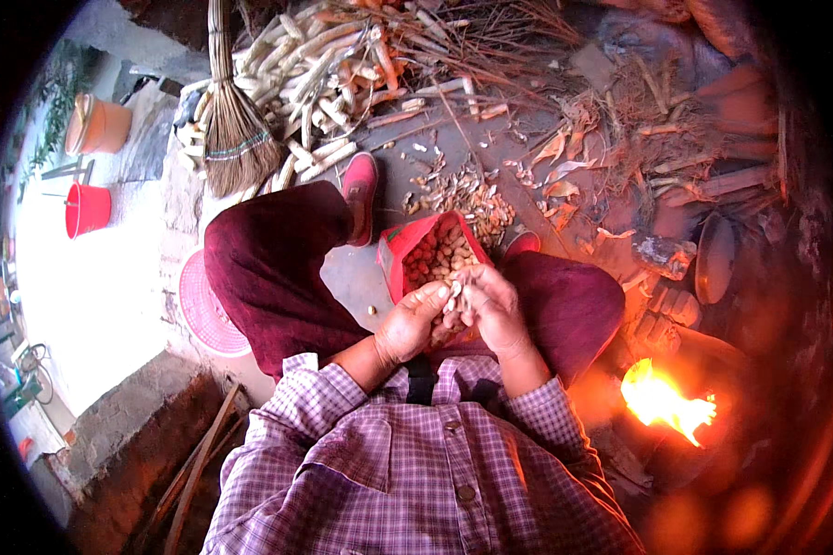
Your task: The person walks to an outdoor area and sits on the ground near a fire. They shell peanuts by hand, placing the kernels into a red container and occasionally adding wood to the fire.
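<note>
Over a red bag (412, 244) full of unshelled peanuts (439, 258), both of my hands meet. Thumb and fingers of my left hand (413, 320) pinch a pale peanut (454, 294). My right hand (494, 305) grips the same peanut from the other side, its fingers curled. Whether the shell is cracked is too small to tell. The bag stands between my knees with its mouth facing up, and my hands hide its near part. Just beyond it, a heap of peanut shells (482, 205) is scattered on the floor.
A fire (666, 402) burns close to my right knee. A pink plastic basket (208, 312) lies beside my left leg. Ahead are a straw broom (239, 139), piled corn cobs (319, 62) and dry twigs (500, 48). A red bucket (89, 209) stands far left.
</note>
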`<state>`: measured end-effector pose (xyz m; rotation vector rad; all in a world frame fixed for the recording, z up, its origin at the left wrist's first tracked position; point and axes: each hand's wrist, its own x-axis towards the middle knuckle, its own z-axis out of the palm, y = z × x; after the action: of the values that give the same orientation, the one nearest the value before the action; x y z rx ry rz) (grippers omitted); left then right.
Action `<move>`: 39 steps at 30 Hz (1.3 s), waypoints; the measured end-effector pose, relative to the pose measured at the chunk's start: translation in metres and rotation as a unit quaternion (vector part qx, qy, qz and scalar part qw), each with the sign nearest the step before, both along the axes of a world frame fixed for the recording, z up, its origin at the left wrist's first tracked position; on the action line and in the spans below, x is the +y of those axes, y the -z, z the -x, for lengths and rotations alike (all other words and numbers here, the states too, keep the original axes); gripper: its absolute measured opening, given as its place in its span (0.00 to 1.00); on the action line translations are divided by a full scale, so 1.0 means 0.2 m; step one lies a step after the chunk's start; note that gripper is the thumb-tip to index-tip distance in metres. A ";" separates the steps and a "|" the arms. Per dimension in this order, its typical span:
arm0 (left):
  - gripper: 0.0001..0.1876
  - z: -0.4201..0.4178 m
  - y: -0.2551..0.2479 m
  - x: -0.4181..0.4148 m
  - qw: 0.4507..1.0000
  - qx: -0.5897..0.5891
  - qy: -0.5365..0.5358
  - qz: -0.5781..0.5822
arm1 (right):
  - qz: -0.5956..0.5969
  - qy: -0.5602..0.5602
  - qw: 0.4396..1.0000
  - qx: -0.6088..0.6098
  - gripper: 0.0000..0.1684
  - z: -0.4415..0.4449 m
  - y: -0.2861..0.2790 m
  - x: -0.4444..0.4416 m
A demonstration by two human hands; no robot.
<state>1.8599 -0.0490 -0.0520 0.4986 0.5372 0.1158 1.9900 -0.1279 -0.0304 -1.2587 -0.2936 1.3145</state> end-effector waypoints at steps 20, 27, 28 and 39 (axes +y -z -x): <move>0.07 -0.05 0.07 0.05 0.998 0.028 -0.004 0.060 | -0.067 -0.041 0.846 -0.527 0.11 -0.07 -0.14 0.03; 0.06 -0.07 0.02 0.06 0.999 0.051 -0.007 0.001 | 0.021 0.101 0.720 -0.687 0.17 -0.23 -0.18 0.10; 0.06 -0.06 0.03 0.06 0.999 0.046 -0.017 0.005 | 0.021 0.105 0.713 -0.693 0.18 -0.24 -0.17 0.10; 0.07 -0.03 0.04 0.11 0.997 -0.004 -0.081 0.001 | 0.106 -0.247 0.770 -0.579 0.10 0.14 0.39 0.03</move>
<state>1.8654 -0.0279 -0.0603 0.4518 0.5702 0.2720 1.9616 -0.1223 -0.1084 -2.1885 -1.4623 0.7990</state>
